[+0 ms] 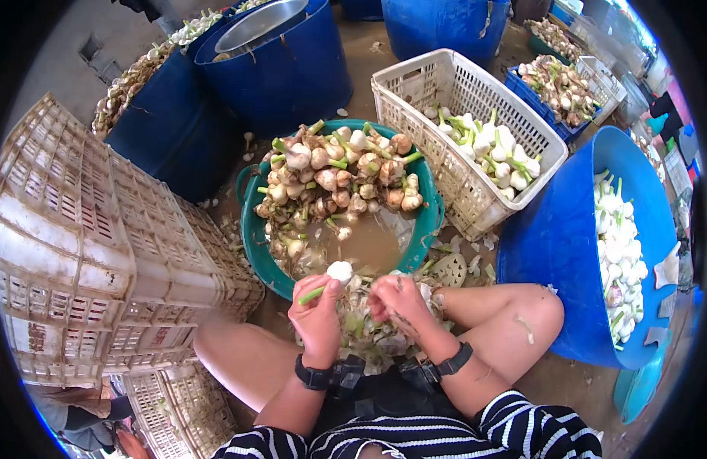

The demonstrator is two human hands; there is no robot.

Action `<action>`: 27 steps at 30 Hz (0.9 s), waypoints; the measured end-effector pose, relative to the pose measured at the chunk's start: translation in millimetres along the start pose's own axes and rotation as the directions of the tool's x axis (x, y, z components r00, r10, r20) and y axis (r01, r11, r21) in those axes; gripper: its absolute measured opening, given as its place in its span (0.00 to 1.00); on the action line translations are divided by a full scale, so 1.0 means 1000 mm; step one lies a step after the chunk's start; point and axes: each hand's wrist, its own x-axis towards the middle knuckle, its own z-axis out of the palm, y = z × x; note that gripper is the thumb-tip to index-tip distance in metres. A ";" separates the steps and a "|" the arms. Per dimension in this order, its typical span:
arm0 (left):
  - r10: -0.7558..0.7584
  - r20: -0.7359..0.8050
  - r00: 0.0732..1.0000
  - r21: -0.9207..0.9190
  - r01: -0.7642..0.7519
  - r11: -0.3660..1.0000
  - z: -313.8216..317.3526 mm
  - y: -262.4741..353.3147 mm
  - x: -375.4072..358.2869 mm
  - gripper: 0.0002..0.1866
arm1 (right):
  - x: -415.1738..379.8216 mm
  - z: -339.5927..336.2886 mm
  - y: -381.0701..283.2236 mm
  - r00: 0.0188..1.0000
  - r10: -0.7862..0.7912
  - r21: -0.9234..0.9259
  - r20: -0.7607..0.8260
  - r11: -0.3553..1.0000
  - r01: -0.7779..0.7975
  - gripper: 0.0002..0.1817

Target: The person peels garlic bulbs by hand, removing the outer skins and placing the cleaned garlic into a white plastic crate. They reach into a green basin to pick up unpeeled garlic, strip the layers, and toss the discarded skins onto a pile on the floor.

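Observation:
In front of my lap, my left hand [316, 315] is closed round a garlic bulb [339, 271]. The bulb is white and its cut green stem sticks out past my fingers. Close beside it, my right hand [401, 304] has its fingers curled together; whatever they hold, if anything, is hidden. Just beyond both hands stands a green tub [255, 243], with a heap of brown, unpeeled garlic [342, 172] above murky water. Loose garlic skins [361, 325] lie in a pile beneath my hands, between my legs.
A white crate [426, 157] at the right holds peeled garlic [495, 153]. Beside my right knee, a tilted blue barrel [541, 237] contains more white bulbs [619, 268]. Stacked crates [101, 252] rise on the left. Blue barrels [284, 80] stand behind the tub.

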 end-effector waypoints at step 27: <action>-0.709 0.187 0.680 -0.532 0.677 0.510 -0.039 -0.006 0.039 0.12 | 0.015 0.008 0.002 0.920 -0.079 -0.442 0.383 0.859 0.258 0.19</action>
